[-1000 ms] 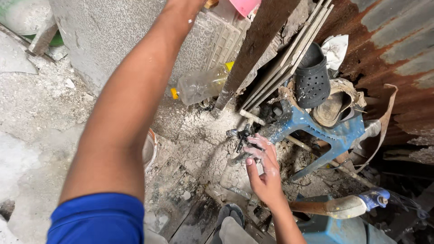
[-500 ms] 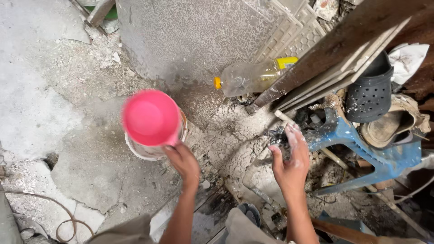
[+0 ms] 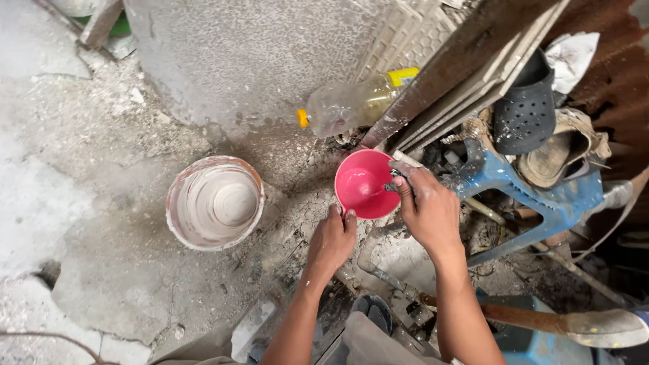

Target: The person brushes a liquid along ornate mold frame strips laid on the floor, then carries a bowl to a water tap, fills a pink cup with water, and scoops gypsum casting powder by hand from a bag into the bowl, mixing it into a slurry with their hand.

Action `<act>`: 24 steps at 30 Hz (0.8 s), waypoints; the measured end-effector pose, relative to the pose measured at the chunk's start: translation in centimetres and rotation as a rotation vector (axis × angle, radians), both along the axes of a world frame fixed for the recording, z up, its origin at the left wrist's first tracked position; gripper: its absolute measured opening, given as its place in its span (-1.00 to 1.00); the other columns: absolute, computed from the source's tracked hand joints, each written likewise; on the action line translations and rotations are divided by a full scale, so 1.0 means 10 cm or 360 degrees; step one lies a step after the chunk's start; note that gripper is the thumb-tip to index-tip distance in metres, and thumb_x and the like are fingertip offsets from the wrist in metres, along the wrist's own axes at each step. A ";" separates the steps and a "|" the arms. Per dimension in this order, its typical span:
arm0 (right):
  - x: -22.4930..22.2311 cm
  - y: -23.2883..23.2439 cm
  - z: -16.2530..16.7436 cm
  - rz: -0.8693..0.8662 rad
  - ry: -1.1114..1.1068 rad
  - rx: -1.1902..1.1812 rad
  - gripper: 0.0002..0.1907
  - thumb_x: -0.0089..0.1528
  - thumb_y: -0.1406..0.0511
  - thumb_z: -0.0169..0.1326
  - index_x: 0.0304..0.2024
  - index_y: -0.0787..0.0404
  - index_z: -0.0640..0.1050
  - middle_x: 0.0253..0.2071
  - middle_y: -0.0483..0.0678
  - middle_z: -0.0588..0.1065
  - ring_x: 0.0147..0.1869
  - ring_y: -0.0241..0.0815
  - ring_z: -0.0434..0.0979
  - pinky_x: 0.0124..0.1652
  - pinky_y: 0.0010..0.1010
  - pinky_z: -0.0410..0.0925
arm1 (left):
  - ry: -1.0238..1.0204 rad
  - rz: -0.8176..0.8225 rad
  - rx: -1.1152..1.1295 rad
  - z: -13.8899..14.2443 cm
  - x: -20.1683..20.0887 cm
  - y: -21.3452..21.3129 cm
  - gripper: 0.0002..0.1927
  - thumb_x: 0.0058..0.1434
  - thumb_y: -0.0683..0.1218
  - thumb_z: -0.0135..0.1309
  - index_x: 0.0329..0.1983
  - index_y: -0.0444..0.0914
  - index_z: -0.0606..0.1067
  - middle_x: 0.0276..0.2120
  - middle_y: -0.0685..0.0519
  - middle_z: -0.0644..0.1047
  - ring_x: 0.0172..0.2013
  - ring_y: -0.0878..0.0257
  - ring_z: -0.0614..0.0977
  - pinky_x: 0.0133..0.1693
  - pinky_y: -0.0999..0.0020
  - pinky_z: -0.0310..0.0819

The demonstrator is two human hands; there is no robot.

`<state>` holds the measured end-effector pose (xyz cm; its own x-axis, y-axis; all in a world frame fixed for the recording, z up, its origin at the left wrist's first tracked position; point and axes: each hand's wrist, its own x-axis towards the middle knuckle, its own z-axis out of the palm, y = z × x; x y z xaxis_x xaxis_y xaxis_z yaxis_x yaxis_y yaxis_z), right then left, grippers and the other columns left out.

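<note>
Down by the rubble-strewn ground, a small round pink plastic bowl (image 3: pixel 364 183) sits tilted with its open mouth facing up toward the camera, held between both hands just left of the blue metal frame. The left hand (image 3: pixel 332 241) comes up from below, its fingers curled and closed on the bowl's lower rim. The right hand (image 3: pixel 428 209) is at the bowl's right edge, its fingers bent around something small and dark at the rim; what that is cannot be told. Both hands are dusted with pale powder.

To the left of the bowl, well apart from it, stands a round white plastic bucket (image 3: pixel 215 201) with an orange-stained rim and a coat of pale residue inside. Above the bowl, a clear plastic bottle (image 3: pixel 351 103) with a yellow label and an orange cap lies on its side against the grey concrete wall (image 3: pixel 243 54). Long brown wooden planks (image 3: pixel 466 67) lean diagonally beside it. To the right, the blue metal frame (image 3: pixel 541 192) carries a black perforated rubber clog (image 3: pixel 526 108) and a worn tan shoe (image 3: pixel 561 152). Cracked grey concrete floor (image 3: pixel 74 182) spreads to the left.
</note>
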<state>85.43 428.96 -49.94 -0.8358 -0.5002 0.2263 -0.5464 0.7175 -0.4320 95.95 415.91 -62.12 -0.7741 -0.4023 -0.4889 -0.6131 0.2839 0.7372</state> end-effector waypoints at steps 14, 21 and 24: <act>0.02 0.00 -0.04 0.0037 -0.0049 -0.0110 -0.68 0.43 0.20 -0.10 0.08 0.14 0.59 -0.18 0.12 0.59 -0.23 0.20 0.60 -0.29 -0.06 0.40 | -0.0093 -0.0265 -0.0042 0.35 -0.08 -0.28 -0.57 0.42 0.10 -0.20 0.00 -0.38 0.40 -0.54 -0.14 0.59 -0.52 -0.02 0.68 -0.46 0.04 0.54; 0.03 0.02 -0.07 -0.0010 -0.0054 -0.0104 -0.69 0.44 0.20 -0.10 0.07 0.18 0.59 -0.21 0.11 0.58 -0.24 0.21 0.60 -0.28 -0.08 0.41 | -0.0187 -0.0351 -0.0032 0.34 -0.11 -0.31 -0.55 0.43 0.11 -0.23 0.05 -0.36 0.40 -0.60 -0.06 0.58 -0.58 0.08 0.64 -0.50 0.09 0.51; 0.03 0.03 -0.08 0.0020 0.0009 -0.0121 -0.69 0.45 0.20 -0.10 0.06 0.18 0.59 -0.17 0.11 0.59 -0.22 0.21 0.60 -0.27 -0.09 0.41 | -0.0076 -0.0358 -0.0172 0.35 -0.11 -0.33 -0.55 0.42 0.13 -0.20 -0.05 -0.34 0.47 -0.56 -0.13 0.59 -0.50 -0.01 0.68 -0.39 0.03 0.50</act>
